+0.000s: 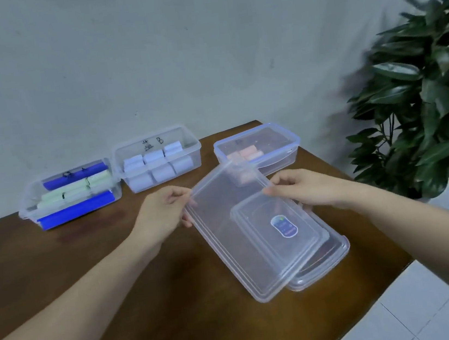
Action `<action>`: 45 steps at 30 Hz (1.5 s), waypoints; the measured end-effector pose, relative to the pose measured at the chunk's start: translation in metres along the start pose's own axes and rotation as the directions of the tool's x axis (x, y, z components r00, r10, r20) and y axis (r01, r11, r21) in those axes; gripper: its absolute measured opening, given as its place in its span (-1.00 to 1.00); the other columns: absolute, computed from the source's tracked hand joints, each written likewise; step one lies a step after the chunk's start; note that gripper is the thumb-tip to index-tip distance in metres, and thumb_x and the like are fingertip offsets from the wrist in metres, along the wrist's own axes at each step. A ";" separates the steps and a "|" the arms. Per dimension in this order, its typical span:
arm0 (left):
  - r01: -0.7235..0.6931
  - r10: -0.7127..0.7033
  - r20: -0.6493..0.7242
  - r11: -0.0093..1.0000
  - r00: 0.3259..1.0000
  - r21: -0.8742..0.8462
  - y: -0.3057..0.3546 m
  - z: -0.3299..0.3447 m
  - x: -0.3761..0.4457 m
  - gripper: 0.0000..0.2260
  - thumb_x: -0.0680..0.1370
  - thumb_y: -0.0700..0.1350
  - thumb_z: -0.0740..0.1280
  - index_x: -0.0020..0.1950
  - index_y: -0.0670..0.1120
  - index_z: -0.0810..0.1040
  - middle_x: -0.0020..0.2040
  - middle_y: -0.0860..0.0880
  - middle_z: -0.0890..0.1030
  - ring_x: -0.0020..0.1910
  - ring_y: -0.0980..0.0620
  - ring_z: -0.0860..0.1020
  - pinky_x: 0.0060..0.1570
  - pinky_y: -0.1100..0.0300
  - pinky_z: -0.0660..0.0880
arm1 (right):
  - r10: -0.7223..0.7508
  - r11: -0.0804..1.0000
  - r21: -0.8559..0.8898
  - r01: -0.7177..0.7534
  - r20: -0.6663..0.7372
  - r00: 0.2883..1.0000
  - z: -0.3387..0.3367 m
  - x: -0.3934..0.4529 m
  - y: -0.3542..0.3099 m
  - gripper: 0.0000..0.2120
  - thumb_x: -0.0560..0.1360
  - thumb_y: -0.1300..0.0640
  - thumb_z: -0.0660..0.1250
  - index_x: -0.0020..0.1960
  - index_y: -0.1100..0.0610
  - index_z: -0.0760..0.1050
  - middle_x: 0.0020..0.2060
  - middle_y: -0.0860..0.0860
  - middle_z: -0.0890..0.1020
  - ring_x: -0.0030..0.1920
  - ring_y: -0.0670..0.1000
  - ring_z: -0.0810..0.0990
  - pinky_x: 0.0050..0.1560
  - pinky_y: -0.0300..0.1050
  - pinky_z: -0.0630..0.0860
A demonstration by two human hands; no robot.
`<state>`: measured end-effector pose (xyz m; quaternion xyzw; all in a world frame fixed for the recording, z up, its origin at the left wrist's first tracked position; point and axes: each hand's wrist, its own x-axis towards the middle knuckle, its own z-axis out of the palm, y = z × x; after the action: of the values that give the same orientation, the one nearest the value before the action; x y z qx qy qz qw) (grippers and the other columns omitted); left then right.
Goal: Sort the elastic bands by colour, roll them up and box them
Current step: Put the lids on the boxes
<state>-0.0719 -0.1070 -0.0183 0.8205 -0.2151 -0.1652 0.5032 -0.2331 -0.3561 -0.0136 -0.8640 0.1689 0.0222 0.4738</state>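
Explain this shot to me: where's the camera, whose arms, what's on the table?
No machine here: one wide-angle camera on a person's head looks down at their bare arms. The left hand and right hand each grip an edge of a clear plastic lid, held over a second clear lid lying on the brown wooden table. At the back stand three clear plastic boxes: one with green rolls, one with white rolls, one lidded with pink rolls. A green plant is at right.
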 end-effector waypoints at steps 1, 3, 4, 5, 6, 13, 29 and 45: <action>0.019 -0.020 -0.034 0.999 0.999 -0.050 -0.003 -0.013 -0.004 -0.89 0.64 -0.13 0.29 0.06 -0.05 0.62 -0.10 -0.01 0.70 -0.32 0.03 0.61 -0.13 0.08 0.65 | 0.009 0.999 0.041 -0.012 0.076 0.997 0.004 -0.003 -0.005 -0.73 0.57 -0.14 0.35 0.04 0.05 0.60 -0.24 -0.11 0.67 -0.30 -0.13 0.57 -0.25 -0.14 0.52; 0.055 -0.066 -0.062 0.985 0.996 -0.164 -0.011 -0.041 -0.012 -0.89 0.63 -0.12 0.31 0.08 -0.06 0.63 -0.05 -0.05 0.71 -0.30 0.01 0.62 -0.01 -0.02 0.64 | -0.045 0.995 0.093 0.029 0.170 0.984 0.014 -0.004 -0.014 -0.80 0.61 -0.08 0.32 0.11 0.00 0.61 -0.06 -0.09 0.71 -0.15 -0.08 0.64 -0.17 -0.08 0.57; 0.079 -0.091 -0.041 0.971 0.995 -0.227 -0.015 -0.053 -0.016 -0.88 0.63 -0.10 0.32 0.11 -0.06 0.62 -0.01 -0.07 0.70 -0.26 0.00 0.64 0.03 -0.04 0.63 | -0.082 0.992 0.112 0.062 0.184 0.980 0.020 -0.003 -0.018 -0.81 0.62 -0.05 0.31 0.15 0.00 0.60 0.00 -0.05 0.71 -0.10 -0.03 0.67 -0.19 -0.05 0.61; 0.115 -0.121 -0.003 0.952 0.993 -0.285 -0.019 -0.064 -0.020 -0.85 0.62 -0.08 0.33 0.14 -0.07 0.62 0.05 -0.09 0.70 -0.20 -0.03 0.66 0.03 -0.03 0.63 | -0.111 0.988 0.126 0.090 0.177 0.978 0.025 -0.001 -0.023 -0.81 0.63 -0.03 0.30 0.16 0.02 0.57 0.01 0.01 0.72 -0.09 0.04 0.68 -0.22 -0.02 0.63; 0.168 -0.165 0.038 0.923 0.986 -0.346 -0.021 -0.074 -0.024 -0.81 0.62 -0.04 0.32 0.17 -0.08 0.60 0.09 -0.11 0.68 -0.12 -0.06 0.69 0.02 -0.01 0.62 | -0.136 0.984 0.135 0.115 0.161 0.978 0.031 0.001 -0.028 -0.82 0.63 -0.01 0.30 0.16 0.05 0.55 -0.01 0.04 0.72 -0.08 0.11 0.68 -0.22 0.01 0.64; 0.534 -0.360 0.398 0.502 0.844 -0.680 -0.031 -0.133 -0.041 -0.40 0.62 0.27 0.12 0.36 -0.22 0.45 0.24 -0.36 0.57 0.16 -0.32 0.61 0.03 -0.18 0.59 | -0.347 0.938 0.036 0.345 0.069 0.935 0.058 0.022 -0.062 -0.87 0.64 0.05 0.29 0.15 -0.12 0.55 -0.07 -0.07 0.72 -0.06 0.08 0.69 -0.19 0.08 0.66; 0.181 -0.195 0.063 0.675 0.979 -0.716 -0.026 -0.142 -0.018 -0.48 0.56 -0.48 0.22 0.42 -0.03 0.44 0.23 -0.32 0.58 0.09 -0.25 0.66 0.04 0.07 0.62 | -0.276 0.961 -0.051 0.271 -0.168 0.947 0.068 0.081 -0.084 -0.51 0.49 -0.27 0.36 0.40 -0.27 0.39 0.33 -0.10 0.55 0.25 -0.26 0.52 0.15 -0.15 0.54; 0.158 -0.284 -0.104 0.761 0.953 -0.629 -0.030 -0.094 0.082 -0.49 0.61 -0.18 0.32 0.54 -0.01 0.29 0.47 0.00 0.41 0.33 0.00 0.51 0.41 0.00 0.37 | 0.109 0.821 0.565 0.082 -0.296 0.949 0.052 0.197 -0.092 -0.59 0.60 0.21 0.29 0.42 0.02 0.38 0.03 0.08 0.70 -0.06 0.01 0.68 0.16 -0.06 0.56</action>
<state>0.0493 -0.0667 -0.0087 0.6438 -0.0012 -0.2039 0.7375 -0.0121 -0.3205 -0.0065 -0.6733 0.2471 -0.1642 0.6772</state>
